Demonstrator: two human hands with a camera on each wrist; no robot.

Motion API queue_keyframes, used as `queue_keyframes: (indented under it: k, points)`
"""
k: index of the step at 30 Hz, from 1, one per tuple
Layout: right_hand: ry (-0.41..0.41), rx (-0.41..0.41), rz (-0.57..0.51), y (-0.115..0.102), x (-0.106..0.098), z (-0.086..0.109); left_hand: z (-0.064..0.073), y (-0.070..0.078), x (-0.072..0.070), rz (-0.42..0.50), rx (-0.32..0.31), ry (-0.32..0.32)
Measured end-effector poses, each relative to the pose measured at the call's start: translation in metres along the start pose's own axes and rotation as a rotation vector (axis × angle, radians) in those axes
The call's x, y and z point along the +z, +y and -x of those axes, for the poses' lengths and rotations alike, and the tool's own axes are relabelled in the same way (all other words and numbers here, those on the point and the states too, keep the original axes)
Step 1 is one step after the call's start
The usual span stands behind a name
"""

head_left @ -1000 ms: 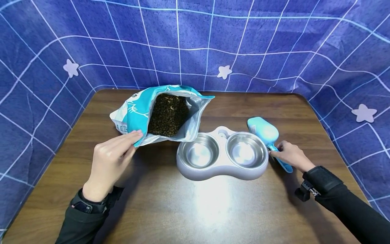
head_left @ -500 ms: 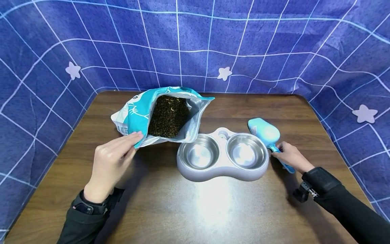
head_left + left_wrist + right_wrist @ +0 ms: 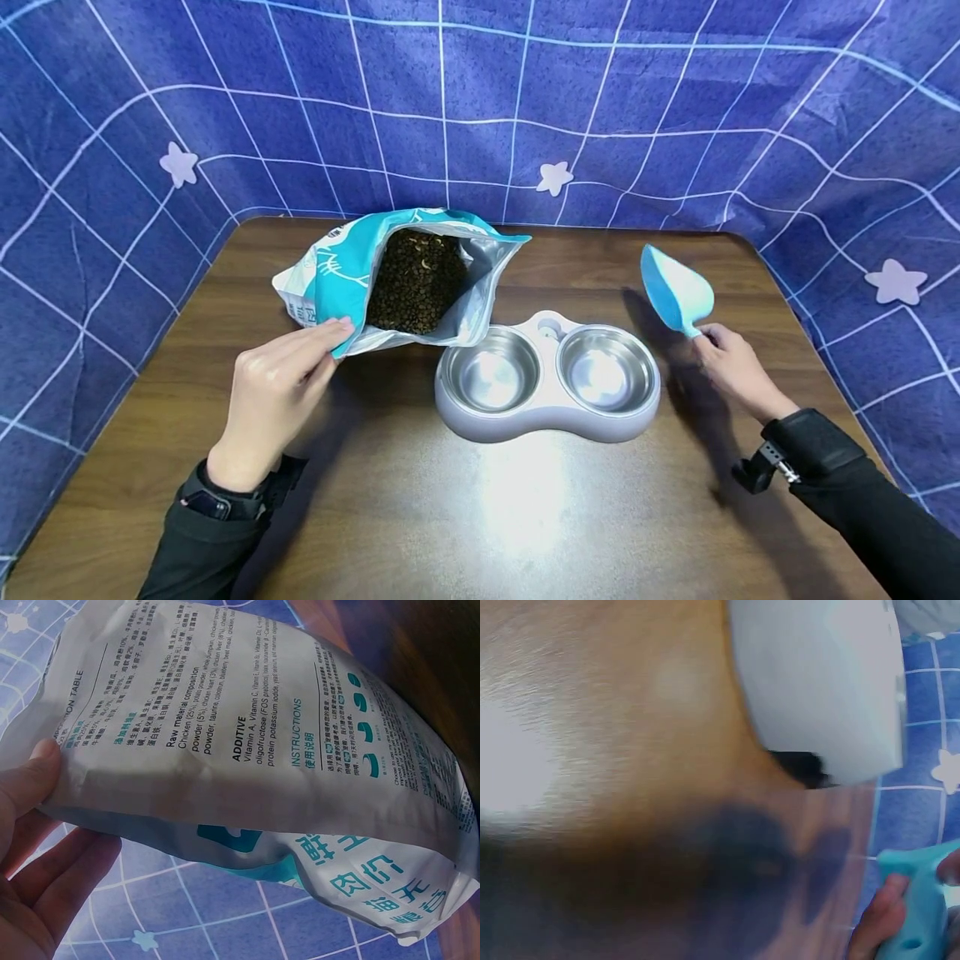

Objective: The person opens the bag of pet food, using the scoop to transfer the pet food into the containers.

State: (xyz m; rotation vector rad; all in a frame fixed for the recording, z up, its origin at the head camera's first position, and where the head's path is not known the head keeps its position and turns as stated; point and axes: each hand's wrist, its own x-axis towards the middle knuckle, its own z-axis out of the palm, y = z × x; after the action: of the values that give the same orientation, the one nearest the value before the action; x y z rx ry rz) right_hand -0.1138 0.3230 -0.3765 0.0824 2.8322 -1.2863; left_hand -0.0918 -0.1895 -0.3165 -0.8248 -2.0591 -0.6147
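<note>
My left hand [image 3: 281, 387] pinches the near edge of an opened cat food bag [image 3: 337, 279], turquoise and white outside, silver within. Dark brown kibble [image 3: 416, 283] shows through its wide mouth. In the left wrist view the thumb presses the bag's printed side panel [image 3: 202, 727], fingers behind it. My right hand [image 3: 735, 367] grips the handle of a light blue scoop [image 3: 678, 287], raised over the table with its bowl pointing away. The right wrist view catches the scoop handle [image 3: 919, 915] between thumb and fingers.
A grey double feeding stand [image 3: 547, 425] with two steel bowls stands between the hands. The bag's mouth overlaps its left bowl [image 3: 491, 375] in the head view. A blue grid-patterned cloth [image 3: 480, 100] with star shapes hangs behind the wooden table [image 3: 420, 508].
My right hand has lifted the scoop off the table beside the feeding stand and moved it slightly right, turning its bowl. The left hand and the bag have stayed put.
</note>
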Motion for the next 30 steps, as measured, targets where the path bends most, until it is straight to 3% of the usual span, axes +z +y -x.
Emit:
queue_keyframes:
  k: [4,17,23,30]
  points:
    - [-0.041,-0.056,-0.115,-0.013,-0.010,-0.003,0.000,0.000,0.000,-0.001,-0.003,0.005]
    - [-0.215,-0.100,-0.112,-0.080,-0.051,0.007,0.000,-0.001,0.000,0.000,-0.009,-0.005]
    - [-0.292,-0.061,-0.019,-0.113,-0.067,0.015,0.000,0.000,-0.001,-0.005,-0.011,-0.010]
    - [-0.287,-0.146,0.139,-0.149,-0.080,0.024,0.001,0.000,0.000,-0.006,-0.015,0.004]
